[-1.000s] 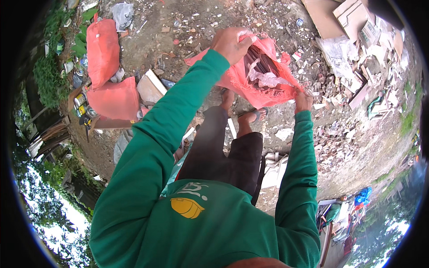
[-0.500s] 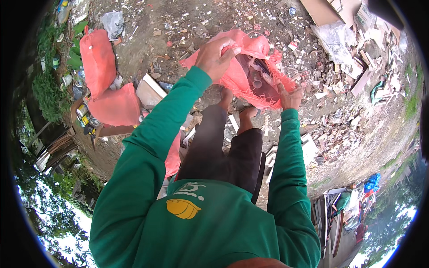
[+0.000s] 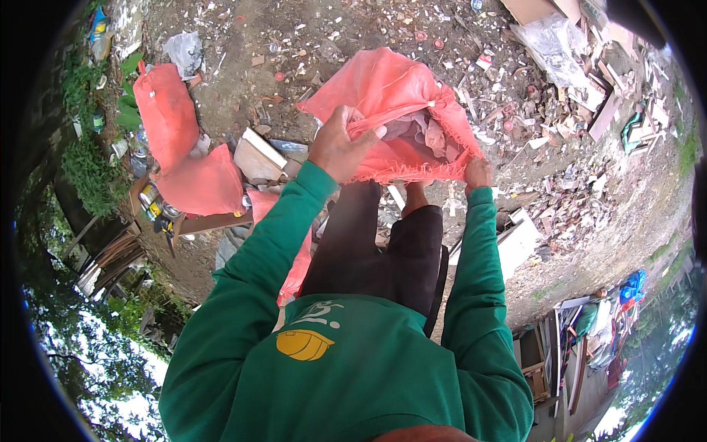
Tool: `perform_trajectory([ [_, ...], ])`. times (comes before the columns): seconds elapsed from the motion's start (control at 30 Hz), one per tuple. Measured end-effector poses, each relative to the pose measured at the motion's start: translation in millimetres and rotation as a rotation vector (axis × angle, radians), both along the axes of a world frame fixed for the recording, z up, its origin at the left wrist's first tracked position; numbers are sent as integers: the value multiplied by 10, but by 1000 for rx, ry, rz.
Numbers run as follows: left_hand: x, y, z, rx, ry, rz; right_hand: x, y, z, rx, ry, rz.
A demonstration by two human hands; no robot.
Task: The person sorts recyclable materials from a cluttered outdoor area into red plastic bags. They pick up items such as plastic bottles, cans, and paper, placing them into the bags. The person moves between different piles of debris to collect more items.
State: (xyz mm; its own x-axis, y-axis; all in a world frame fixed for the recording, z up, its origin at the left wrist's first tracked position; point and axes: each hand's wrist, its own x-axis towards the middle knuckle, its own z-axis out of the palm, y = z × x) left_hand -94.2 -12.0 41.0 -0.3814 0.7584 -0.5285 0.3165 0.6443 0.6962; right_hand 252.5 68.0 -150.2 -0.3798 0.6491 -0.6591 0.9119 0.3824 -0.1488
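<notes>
A red woven sack (image 3: pixel 379 85) with a frayed mouth hangs between my two hands, in front of my legs. My left hand (image 3: pixel 342 145) is closed on the left side of its rim, the thumb lying along the edge. At the right end of the mouth, my right hand (image 3: pixel 478 175) grips the frayed rim. The mouth gapes toward me. Inside, crumpled pale pinkish scraps (image 3: pixel 431 136) show; what lies deeper is hidden.
Two red sacks, one full (image 3: pixel 166 110) and one flatter (image 3: pixel 202 184), lie at the left. Beside them is a pale board-like block (image 3: pixel 258 156). Litter covers the ground. Clear plastic (image 3: pixel 552 48) and broken boards (image 3: pixel 607 125) are heaped at the far right.
The sack's mouth has tipped toward me and its body now spreads higher on the far side. My left hand has come slightly nearer and left; the tube-like piece inside no longer shows.
</notes>
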Motion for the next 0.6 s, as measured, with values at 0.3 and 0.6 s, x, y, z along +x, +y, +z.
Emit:
perform_trajectory([
  [0.3, -1190, -111, 492, 278, 260, 226, -1516, 368, 1849, -384, 1014, -823],
  [0.6, -916, -576, 1599, 591, 240, 578, -1973, 611, 3276, -295, 1079, -657],
])
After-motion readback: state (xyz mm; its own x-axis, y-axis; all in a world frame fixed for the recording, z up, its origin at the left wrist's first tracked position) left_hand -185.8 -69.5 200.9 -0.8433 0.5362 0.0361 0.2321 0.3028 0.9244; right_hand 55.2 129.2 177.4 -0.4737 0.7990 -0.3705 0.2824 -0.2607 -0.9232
